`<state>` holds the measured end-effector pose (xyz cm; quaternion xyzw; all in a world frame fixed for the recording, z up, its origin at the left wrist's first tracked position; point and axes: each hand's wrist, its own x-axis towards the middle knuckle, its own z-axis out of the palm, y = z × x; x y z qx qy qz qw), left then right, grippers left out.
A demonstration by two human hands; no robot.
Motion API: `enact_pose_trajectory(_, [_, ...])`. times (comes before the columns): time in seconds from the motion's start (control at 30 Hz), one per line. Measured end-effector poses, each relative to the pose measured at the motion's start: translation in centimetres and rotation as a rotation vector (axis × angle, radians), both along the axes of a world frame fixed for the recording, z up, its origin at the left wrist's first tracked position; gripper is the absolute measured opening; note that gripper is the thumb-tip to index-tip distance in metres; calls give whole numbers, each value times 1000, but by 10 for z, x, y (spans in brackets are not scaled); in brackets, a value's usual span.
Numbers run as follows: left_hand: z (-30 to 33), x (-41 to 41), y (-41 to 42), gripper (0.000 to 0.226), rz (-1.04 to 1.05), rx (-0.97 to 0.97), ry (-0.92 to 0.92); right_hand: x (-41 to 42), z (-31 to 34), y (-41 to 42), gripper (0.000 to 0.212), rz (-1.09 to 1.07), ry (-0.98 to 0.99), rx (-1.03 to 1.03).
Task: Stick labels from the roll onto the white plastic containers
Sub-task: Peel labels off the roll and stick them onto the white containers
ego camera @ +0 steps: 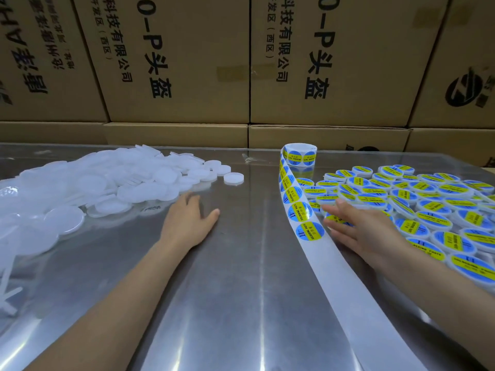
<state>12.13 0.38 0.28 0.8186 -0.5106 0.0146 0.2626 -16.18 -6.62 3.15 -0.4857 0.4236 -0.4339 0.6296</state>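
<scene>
A heap of plain white round containers (107, 180) covers the left of the steel table. My left hand (188, 219) lies at the heap's near right edge, fingers reaching toward the containers, holding nothing that I can see. The label roll (300, 154) stands at the back middle. Its backing strip (316, 236) curves toward me, carrying blue and yellow round labels on its far part and bare white on its near part. My right hand (359, 228) lies flat with straight fingers at the left edge of the labelled containers (428, 207), touching one.
The steel table (241, 290) is shiny and reflective. Stacked cardboard boxes (241, 62) form a wall right behind it. A single white container (233, 178) sits apart from the heap. White plastic strips (8, 290) lie at the near left.
</scene>
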Motion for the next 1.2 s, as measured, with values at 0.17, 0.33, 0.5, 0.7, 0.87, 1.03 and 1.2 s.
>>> enact_pose_trajectory(0.17, [-2, 2, -9, 58, 53, 9, -68, -2, -2, -7, 10, 9, 12, 81])
enact_pose_trajectory(0.33, [1, 19, -13, 48, 253, 22, -238, -3, 1, -8, 19, 11, 106, 78])
enact_pose_trajectory(0.5, [0, 37, -19, 57, 422, 146, -199, -7, 1, -10, 16, -56, 93, 2])
enact_pose_trajectory(0.7, [1, 32, -18, 44, 370, 106, -283, 1, -5, -12, 17, -133, 126, -172])
enact_pose_trajectory(0.87, [3, 23, -12, 35, 227, 9, -328, 12, -14, -2, 23, -117, 464, -562])
enact_pose_trajectory(1.03, [4, 12, -6, 33, 188, -24, -369, 18, -21, 10, 15, -10, 746, -709])
enact_pose_trajectory(1.2, [2, -6, 0, 33, 64, -96, -401, 22, -24, 17, 11, 112, 843, -808])
